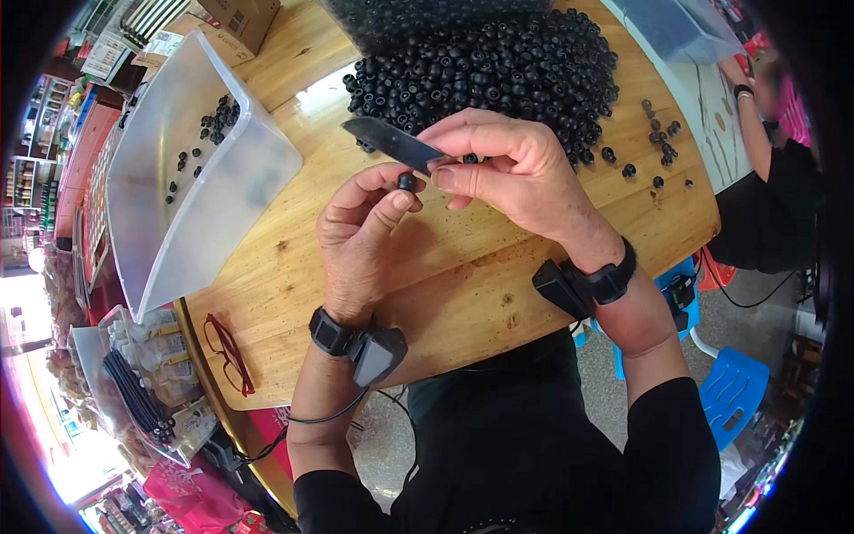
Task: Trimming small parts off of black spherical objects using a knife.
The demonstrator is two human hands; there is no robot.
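Between the thumb and fingers of my left hand is a small round black bead. My right hand grips a knife by its handle end, its dark blade pointing left above the bead. Blade and bead are close together; whether they touch I cannot tell. Just beyond both hands lies a large pile of black beads, many showing a hole.
A translucent plastic bin holding several beads stands at the left. Red-framed glasses lie on the wooden table near its left edge. Loose beads are scattered at the right. Another person's arm rests at the far right, near a blue chair.
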